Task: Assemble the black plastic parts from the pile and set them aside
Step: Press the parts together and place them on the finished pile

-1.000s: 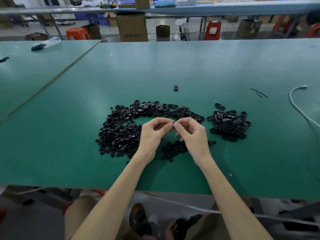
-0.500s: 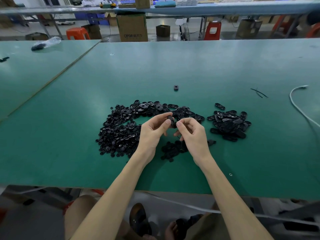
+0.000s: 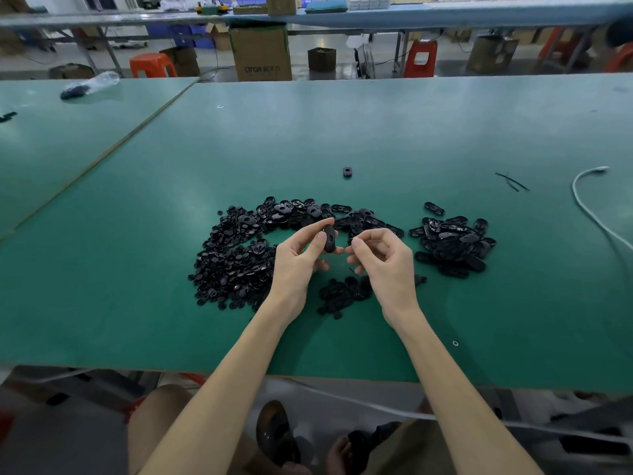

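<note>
A big pile of small black plastic parts (image 3: 236, 262) spreads over the green table (image 3: 342, 132) to the left and behind my hands. A smaller heap of oval black pieces (image 3: 452, 241) lies to the right. Between my wrists sits a little cluster of parts (image 3: 342, 293). My left hand (image 3: 301, 262) pinches an oval black part (image 3: 329, 238) upright between thumb and fingers. My right hand (image 3: 383, 258) hovers just right of it, fingers curled, thumb and forefinger pinched together; whether a tiny piece is between them I cannot tell.
A single black part (image 3: 347, 172) lies farther back on the table. Thin black ties (image 3: 512, 182) and a white cable (image 3: 589, 207) rest at the right. A plastic bag (image 3: 90, 84) sits on the adjoining table at the left. Boxes and stools stand beyond.
My hands have drawn slightly apart. The left hand has turned the oval part upright and into view, while the right hand has shifted a little to the right.
</note>
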